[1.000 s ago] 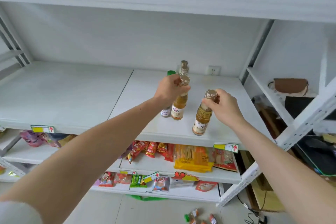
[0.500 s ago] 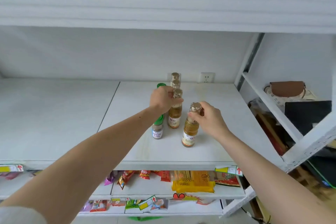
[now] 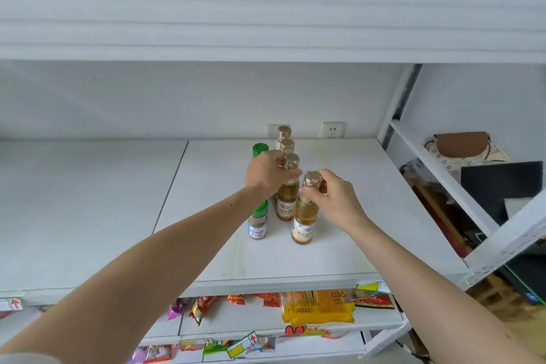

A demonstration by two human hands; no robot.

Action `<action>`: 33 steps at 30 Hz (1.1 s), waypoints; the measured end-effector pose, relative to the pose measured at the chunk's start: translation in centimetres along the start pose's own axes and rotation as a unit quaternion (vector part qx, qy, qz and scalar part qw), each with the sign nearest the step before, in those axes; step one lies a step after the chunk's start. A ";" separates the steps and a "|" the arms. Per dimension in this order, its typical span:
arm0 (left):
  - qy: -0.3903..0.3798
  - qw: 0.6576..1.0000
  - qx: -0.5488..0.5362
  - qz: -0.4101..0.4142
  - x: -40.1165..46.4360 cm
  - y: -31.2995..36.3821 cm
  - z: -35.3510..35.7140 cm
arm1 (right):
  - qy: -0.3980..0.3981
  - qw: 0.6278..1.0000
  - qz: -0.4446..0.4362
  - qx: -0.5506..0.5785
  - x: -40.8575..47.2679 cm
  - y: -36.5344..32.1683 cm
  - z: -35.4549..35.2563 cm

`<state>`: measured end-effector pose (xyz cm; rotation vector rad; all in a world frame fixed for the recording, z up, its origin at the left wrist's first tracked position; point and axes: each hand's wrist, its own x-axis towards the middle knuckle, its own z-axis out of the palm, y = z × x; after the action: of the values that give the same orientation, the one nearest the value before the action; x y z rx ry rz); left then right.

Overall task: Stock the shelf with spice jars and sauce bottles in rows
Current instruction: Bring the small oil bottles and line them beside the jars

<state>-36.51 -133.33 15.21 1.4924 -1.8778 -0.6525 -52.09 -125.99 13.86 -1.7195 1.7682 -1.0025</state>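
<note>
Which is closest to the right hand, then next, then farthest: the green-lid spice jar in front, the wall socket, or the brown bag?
1. Front spice jar, just left of the right hand.
2. Wall socket, behind on the back wall.
3. Brown bag, far right on the side shelf.

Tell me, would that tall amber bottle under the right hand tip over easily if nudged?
Probably: the tall amber glass bottle with the gold cap is narrow-based and high, so a push near the cap could topple it. It looks full, hence fairly heavy. The right hand grips its neck.
</note>
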 end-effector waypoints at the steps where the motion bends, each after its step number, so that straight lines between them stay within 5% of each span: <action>1: -0.002 1.000 -0.003 0.002 0.0 0.0 0.1 | 0.002 1.000 0.000 0.002 0.0 0.0 0.1; 9: -0.016 0.999 -0.030 0.018 -0.1 -0.4 0.0 | 0.020 0.999 -0.044 0.016 -1.4 0.5 0.8; 22: 0.003 0.991 -0.133 0.019 -0.1 0.2 -1.4 | -0.049 0.995 0.062 0.066 -3.5 5.4 4.5; 33: 0.009 0.989 -0.146 0.010 0.1 0.4 -1.4 | -0.050 0.996 0.058 0.056 -2.6 6.1 6.8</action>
<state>-35.77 -133.36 16.47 1.2835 -1.6978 -0.8611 -50.53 -124.98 4.56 -1.5540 1.6945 -0.9305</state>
